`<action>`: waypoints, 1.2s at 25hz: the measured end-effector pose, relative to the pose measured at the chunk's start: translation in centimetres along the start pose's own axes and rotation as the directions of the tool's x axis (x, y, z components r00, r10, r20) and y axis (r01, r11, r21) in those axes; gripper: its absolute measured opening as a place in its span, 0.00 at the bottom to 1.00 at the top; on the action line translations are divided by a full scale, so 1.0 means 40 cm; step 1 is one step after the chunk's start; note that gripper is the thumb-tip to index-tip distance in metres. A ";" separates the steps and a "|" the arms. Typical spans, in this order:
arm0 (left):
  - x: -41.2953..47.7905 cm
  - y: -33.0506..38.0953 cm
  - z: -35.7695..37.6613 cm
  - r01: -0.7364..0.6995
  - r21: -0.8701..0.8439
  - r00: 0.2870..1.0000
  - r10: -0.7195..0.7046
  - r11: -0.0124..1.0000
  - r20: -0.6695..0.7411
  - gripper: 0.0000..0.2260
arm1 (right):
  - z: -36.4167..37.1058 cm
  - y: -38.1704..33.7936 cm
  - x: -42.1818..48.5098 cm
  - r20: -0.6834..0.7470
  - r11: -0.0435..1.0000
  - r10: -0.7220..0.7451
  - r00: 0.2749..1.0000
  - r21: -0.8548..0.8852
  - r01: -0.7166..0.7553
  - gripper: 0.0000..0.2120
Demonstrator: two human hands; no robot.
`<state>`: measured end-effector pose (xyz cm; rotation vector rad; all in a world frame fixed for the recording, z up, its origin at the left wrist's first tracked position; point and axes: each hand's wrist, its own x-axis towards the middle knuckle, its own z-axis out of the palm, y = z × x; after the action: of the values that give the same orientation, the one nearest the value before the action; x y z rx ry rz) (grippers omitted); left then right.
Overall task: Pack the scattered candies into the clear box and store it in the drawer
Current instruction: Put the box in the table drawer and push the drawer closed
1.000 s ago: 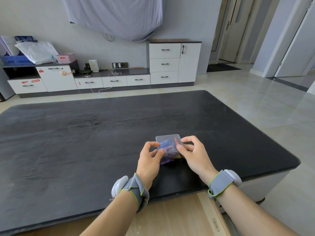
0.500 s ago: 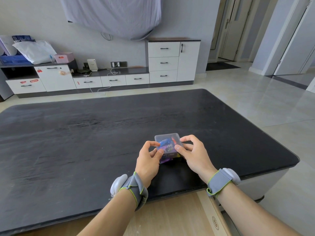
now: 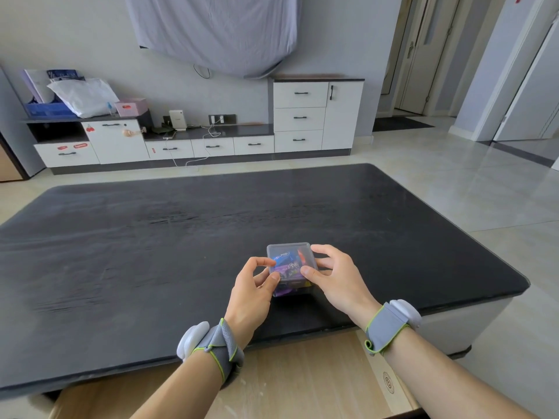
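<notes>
A small clear box (image 3: 289, 262) with its lid on stands on the black table (image 3: 151, 243) near the front edge. Blue, purple and red candy wrappers show through its walls. My left hand (image 3: 252, 293) grips the box's left side with thumb and fingertips. My right hand (image 3: 334, 279) holds the right side, thumb on the near corner and fingers along the far edge. Both wrists carry grey straps with white pods. An open wooden drawer (image 3: 302, 376) lies directly below my forearms, under the table's front edge.
White cabinets with drawers (image 3: 299, 117) line the far wall, with a low shelf of bags and boxes (image 3: 81, 95) at the left. Tiled floor (image 3: 453, 182) runs to the right of the table, toward doorways.
Both hands keep their hold on the box, which has shifted only slightly; the fingers have adjusted a little on the lid.
</notes>
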<state>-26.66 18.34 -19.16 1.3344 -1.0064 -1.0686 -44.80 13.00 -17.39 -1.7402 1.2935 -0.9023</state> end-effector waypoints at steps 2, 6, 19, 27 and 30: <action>-0.030 0.005 -0.034 -0.002 0.002 1.000 0.002 1.000 -0.008 0.04 | 0.022 -0.025 -0.023 0.038 0.999 -0.026 0.999 -0.026 0.027 0.24; -0.086 0.006 -0.103 0.009 0.025 1.000 -0.008 1.000 -0.028 0.04 | 0.071 -0.061 -0.071 0.128 0.983 -0.084 0.988 -0.150 0.103 0.24; -0.249 -0.037 -0.251 0.076 -0.045 0.995 -0.079 0.996 -0.060 0.05 | 0.213 -0.109 -0.192 0.203 0.977 -0.079 0.976 -0.177 0.116 0.18; -0.325 -0.038 -0.288 0.081 -0.056 0.995 -0.084 0.995 -0.052 0.04 | 0.219 -0.120 -0.262 0.224 0.972 -0.095 0.970 -0.190 0.139 0.18; -0.357 -0.045 -0.299 0.086 -0.086 0.993 -0.092 0.993 -0.070 0.02 | 0.221 -0.122 -0.296 0.246 0.967 -0.098 0.964 -0.207 0.151 0.17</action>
<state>-18.36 35.08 -20.41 1.3516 -0.8462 -1.1075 -37.75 26.85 -18.14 -2.0564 1.1749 -0.6126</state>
